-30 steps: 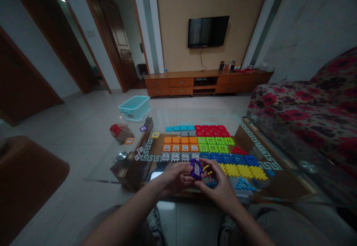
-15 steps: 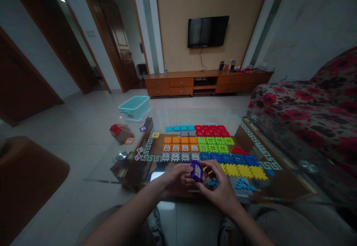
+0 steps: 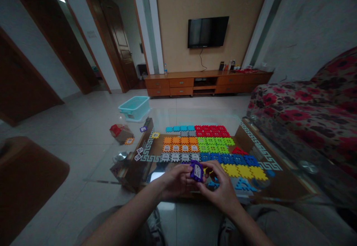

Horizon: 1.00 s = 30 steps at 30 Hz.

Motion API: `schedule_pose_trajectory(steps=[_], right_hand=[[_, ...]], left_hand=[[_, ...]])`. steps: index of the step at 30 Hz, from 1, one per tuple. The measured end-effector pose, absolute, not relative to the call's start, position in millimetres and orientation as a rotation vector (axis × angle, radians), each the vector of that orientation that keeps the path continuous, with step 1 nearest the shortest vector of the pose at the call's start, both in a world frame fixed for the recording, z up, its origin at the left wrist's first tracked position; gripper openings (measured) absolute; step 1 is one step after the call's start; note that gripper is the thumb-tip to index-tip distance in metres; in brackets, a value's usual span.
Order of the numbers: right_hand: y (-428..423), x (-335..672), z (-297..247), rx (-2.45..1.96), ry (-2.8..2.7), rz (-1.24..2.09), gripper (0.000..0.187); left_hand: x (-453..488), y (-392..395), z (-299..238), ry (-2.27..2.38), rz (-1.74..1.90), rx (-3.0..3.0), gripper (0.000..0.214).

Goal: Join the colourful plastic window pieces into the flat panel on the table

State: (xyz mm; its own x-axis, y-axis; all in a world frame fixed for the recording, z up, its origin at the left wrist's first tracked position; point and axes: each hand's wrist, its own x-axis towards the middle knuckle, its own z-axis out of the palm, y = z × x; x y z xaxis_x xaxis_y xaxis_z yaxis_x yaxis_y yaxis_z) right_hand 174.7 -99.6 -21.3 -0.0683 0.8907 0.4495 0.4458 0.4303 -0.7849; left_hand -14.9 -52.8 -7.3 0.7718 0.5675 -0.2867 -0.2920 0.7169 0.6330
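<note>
Both hands hold a purple interlocking plastic tile (image 3: pixel 196 171) with a white lattice face, up above the near edge of a glass coffee table (image 3: pixel 195 117). My left hand (image 3: pixel 177 181) pinches its left side, and my right hand (image 3: pixel 220 188) grips its right side. Just beyond them lie rows of interlocking tiles, with a grey row (image 3: pixel 175 157) and a blue row (image 3: pixel 228 159) nearest. Orange tiles (image 3: pixel 178 144), green tiles (image 3: pixel 213 144), red tiles (image 3: pixel 212 130) and yellow tiles (image 3: pixel 242 171) lie among them. My hands hide part of the rows.
Loose tiles (image 3: pixel 138 154) lie at the table's left. A torn cardboard box (image 3: pixel 121 133) and an orange tile (image 3: pixel 129 141) sit on the tiled floor beside a turquoise plastic basket (image 3: pixel 134 108). A floral sofa (image 3: pixel 304 116) stands to the right; a low wooden cabinet (image 3: pixel 208 83) stands ahead.
The purple tile has turned slightly between my fingers. My right hand has shifted a little to the right.
</note>
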Motion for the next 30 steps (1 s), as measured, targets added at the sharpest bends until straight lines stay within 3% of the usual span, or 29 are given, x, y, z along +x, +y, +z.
schedule_pose_trajectory(steps=[15,22,30], right_hand=[[-94,183,-25,-1.262,-1.785,0.300,0.042],[-90,198,-36,-1.471,-1.917,-0.090,0.045],[-93,189,-31,-1.492,-1.895,-0.012,0.040]], left_hand=[[-15,-47,-15,0.556,0.505,0.652,0.042],[-17,-47,-14,1.023,0.880,1.635,0.035],[-16,-54,-11,1.034,0.961,2.031,0.028]])
